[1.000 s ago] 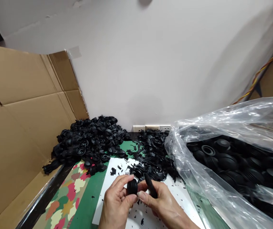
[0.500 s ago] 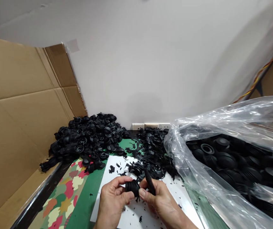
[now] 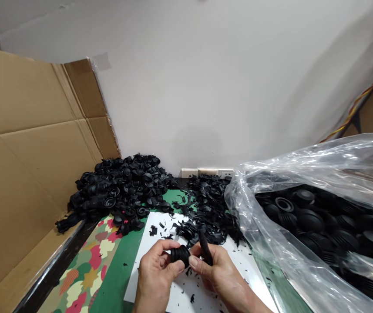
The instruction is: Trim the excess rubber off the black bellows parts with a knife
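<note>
Between thumb and fingers, my left hand (image 3: 156, 269) grips a black ribbed rubber bellows (image 3: 179, 255) over a white sheet (image 3: 140, 278). My right hand (image 3: 217, 269) is closed around a slim black-handled tool (image 3: 205, 248), its handle sticking up past the fingers. Its working end is hidden, so I cannot tell the tool's kind. The right thumb and fingertips touch the right end of the bellows. Small black scraps lie on the sheet around both hands, and a heap of black trimmings (image 3: 210, 204) rises just behind them.
At the back left, black ribbed rubber parts (image 3: 121, 187) are piled against a cardboard box (image 3: 36, 143). On the right, a clear plastic bag (image 3: 248, 208) gapes open over more bellows (image 3: 310, 219). Power sockets (image 3: 207, 173) line the wall base. A patterned strip (image 3: 88, 269) borders the green mat (image 3: 121, 261).
The view has shifted very slightly. Both hands keep nearly the same pose on the bellows and the tool.
</note>
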{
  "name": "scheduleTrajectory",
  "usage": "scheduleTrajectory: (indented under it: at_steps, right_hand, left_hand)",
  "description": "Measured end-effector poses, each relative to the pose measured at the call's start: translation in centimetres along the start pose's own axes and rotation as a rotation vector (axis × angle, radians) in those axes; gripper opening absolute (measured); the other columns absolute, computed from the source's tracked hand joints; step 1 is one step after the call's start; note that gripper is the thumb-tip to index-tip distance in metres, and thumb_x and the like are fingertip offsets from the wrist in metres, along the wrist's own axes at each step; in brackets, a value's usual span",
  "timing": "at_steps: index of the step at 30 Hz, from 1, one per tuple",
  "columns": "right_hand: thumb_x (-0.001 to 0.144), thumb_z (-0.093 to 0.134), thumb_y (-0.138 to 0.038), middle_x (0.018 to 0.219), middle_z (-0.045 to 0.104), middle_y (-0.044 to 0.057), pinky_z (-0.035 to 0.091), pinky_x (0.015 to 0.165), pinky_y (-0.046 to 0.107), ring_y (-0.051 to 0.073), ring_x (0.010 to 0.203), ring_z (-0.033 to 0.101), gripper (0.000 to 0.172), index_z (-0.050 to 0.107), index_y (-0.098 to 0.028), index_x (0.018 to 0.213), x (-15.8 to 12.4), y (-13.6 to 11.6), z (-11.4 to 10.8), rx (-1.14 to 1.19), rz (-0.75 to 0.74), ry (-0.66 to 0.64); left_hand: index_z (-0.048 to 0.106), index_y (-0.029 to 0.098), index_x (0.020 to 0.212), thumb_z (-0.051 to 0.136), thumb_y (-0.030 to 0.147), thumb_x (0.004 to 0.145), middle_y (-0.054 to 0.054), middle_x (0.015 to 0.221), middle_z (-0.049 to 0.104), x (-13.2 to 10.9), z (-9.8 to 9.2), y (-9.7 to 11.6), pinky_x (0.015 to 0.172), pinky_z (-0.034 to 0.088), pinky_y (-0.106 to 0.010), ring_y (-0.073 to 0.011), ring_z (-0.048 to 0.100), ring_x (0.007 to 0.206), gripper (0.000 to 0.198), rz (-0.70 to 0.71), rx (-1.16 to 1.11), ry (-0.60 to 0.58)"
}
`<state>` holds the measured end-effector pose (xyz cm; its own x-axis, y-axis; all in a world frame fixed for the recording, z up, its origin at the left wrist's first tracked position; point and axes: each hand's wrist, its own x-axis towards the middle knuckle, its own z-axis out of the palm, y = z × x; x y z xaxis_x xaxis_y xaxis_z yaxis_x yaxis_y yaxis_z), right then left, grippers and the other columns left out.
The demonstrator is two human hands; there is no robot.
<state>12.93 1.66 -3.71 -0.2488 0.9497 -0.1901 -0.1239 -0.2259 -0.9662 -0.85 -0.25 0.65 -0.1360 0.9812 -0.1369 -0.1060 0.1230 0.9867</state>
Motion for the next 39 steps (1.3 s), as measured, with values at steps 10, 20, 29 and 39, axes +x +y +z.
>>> scheduleTrajectory:
  at_steps: [10,20,29,39]
  right_hand:
    - [0.056,0.072,-0.059,0.035,0.031,-0.01,0.023,0.041,0.023,0.007,0.037,0.028,0.044,0.059,-0.017,0.062,0.6,0.7,0.1,-0.001,-0.015,-0.009]
    - [0.069,0.067,-0.053,0.054,0.048,-0.003,0.032,0.05,0.024,0.012,0.051,0.041,0.039,0.068,-0.016,0.08,-1.2,-2.7,-0.9,0.03,-0.14,0.181]
    - [0.082,0.049,-0.05,0.08,0.062,0.006,0.044,0.069,0.033,0.023,0.076,0.056,0.035,0.069,-0.022,0.081,-0.5,-1.7,-1.7,-0.388,-0.424,0.226]
    - [0.083,0.043,-0.056,0.058,0.053,-0.001,0.04,0.054,0.027,0.017,0.054,0.049,0.04,0.059,-0.02,0.072,-1.6,-2.8,-1.9,-0.412,-0.287,0.211]
  left_hand:
    - [0.067,0.017,0.076,0.067,0.013,0.059,0.002,0.062,0.064,0.0,-0.5,-1.1,0.055,0.045,-0.022,-0.0142,0.056,0.058,0.018,0.096,0.076,-0.017]
    - [0.067,0.022,0.08,0.06,0.016,0.068,0.002,0.073,0.054,0.1,-0.9,-1.3,0.055,0.041,-0.022,-0.0146,0.052,0.065,0.016,0.193,0.252,-0.099]
    - [0.059,0.021,0.081,0.057,0.024,0.073,0.004,0.069,0.051,0.3,-1.3,-1.2,0.048,0.036,-0.022,-0.0118,0.049,0.054,0.01,0.127,0.285,-0.039]
    - [0.06,0.024,0.089,0.05,0.009,0.073,0.002,0.082,0.052,-0.3,-0.4,0.1,0.058,0.041,-0.025,-0.0145,0.05,0.067,0.023,0.248,0.422,-0.121]
